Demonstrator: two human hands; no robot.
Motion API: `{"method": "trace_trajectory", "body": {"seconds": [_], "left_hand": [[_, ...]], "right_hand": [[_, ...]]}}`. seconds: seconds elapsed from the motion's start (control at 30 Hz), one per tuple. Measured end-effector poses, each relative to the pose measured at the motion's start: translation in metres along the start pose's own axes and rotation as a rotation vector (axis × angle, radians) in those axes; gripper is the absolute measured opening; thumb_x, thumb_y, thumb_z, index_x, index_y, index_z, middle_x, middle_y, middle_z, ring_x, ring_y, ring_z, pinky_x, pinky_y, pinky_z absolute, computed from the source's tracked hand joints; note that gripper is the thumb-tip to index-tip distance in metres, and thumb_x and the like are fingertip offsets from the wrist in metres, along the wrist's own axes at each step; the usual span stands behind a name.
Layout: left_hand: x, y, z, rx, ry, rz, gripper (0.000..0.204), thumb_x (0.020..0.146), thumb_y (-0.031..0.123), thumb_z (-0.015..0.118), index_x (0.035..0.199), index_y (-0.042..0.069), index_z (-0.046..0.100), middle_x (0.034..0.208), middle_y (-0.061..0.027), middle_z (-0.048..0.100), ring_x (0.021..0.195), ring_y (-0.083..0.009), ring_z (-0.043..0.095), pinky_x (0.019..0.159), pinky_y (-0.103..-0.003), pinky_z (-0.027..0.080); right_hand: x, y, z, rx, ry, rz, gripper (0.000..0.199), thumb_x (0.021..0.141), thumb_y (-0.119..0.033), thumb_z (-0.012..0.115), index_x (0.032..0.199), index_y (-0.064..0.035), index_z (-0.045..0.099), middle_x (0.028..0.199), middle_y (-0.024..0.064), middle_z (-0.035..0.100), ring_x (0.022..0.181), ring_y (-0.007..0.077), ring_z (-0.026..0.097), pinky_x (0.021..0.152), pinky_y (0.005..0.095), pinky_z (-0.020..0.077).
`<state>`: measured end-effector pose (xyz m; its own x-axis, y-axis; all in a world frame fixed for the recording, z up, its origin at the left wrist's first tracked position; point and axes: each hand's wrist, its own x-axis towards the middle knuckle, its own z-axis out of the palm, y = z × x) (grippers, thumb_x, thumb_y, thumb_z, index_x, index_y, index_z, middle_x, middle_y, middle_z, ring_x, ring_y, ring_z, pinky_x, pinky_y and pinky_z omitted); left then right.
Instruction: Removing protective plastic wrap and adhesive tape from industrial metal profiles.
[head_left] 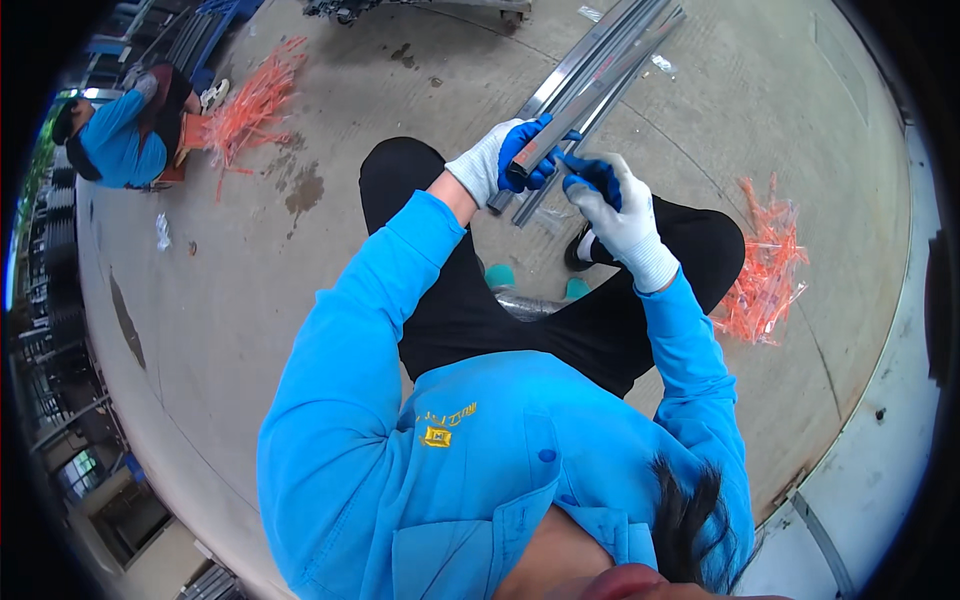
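My left hand [508, 162], in a white glove with a blue palm, is wrapped round the near end of a long grey metal tube [592, 98]. That tube slants away toward the upper right. My right hand [622, 210], gloved the same way, is beside the tube's near end with its fingers bent together; whether something small is pinched in them is hidden. More metal bars [568, 72] lie alongside and under the held tube, with their near ends between my knees.
Loose orange plastic strips [765, 265] lie in a pile on the concrete floor [300, 330] by my right knee. At the upper left a seated person in blue [125, 130] is near another orange pile [255, 105]. A pale wall [850, 500] runs along the right.
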<state>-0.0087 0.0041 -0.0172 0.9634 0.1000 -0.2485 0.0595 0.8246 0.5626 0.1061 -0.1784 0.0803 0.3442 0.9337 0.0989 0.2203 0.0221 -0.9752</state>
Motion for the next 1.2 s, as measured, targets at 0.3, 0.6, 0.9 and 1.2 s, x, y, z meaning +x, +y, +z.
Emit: {"method": "trace_trajectory", "body": {"seconds": [0.3,0.6,0.9,1.2], "left_hand": [[-0.01,-0.014,-0.019,0.37,0.081,0.231,0.047,0.074,0.01,0.075,0.117,0.002,0.059,0.099,-0.0104,0.067,0.085,-0.0197,0.065,0.085,-0.031,0.054],[-0.011,-0.011,-0.018,0.807,0.122,0.417,0.035,0.086,0.024,0.064,0.11,-0.002,0.059,0.092,-0.0117,0.068,0.078,-0.0179,0.065,0.076,-0.027,0.056],[-0.024,0.002,0.008,0.144,0.24,0.051,0.036,0.094,0.034,0.052,0.102,-0.001,0.06,0.078,-0.0085,0.065,0.064,-0.0123,0.062,0.061,-0.022,0.054],[-0.021,0.002,0.004,0.04,0.255,0.004,0.034,0.093,0.033,0.055,0.1,0.0,0.06,0.075,-0.0078,0.064,0.061,-0.0118,0.06,0.057,-0.02,0.052]], "right_hand": [[0.008,0.006,0.03,-0.417,-0.183,-0.115,0.032,0.073,-0.001,0.07,0.103,-0.0032,0.06,0.09,0.0073,0.066,0.075,0.0164,0.063,0.072,0.0268,0.0513],[0.019,0.017,0.029,-0.369,-0.227,-0.164,0.027,0.071,-0.012,0.076,0.093,-0.0056,0.063,0.082,0.0036,0.063,0.067,0.0147,0.059,0.065,0.0251,0.0482],[0.022,0.015,0.022,-0.323,-0.287,-0.112,0.024,0.07,-0.005,0.075,0.091,-0.0029,0.063,0.081,0.0047,0.063,0.067,0.0139,0.058,0.067,0.0243,0.0487],[0.024,0.023,0.024,-0.302,-0.263,-0.147,0.024,0.069,-0.002,0.074,0.09,-0.0026,0.063,0.081,0.005,0.064,0.068,0.0137,0.059,0.067,0.0244,0.049]]}}
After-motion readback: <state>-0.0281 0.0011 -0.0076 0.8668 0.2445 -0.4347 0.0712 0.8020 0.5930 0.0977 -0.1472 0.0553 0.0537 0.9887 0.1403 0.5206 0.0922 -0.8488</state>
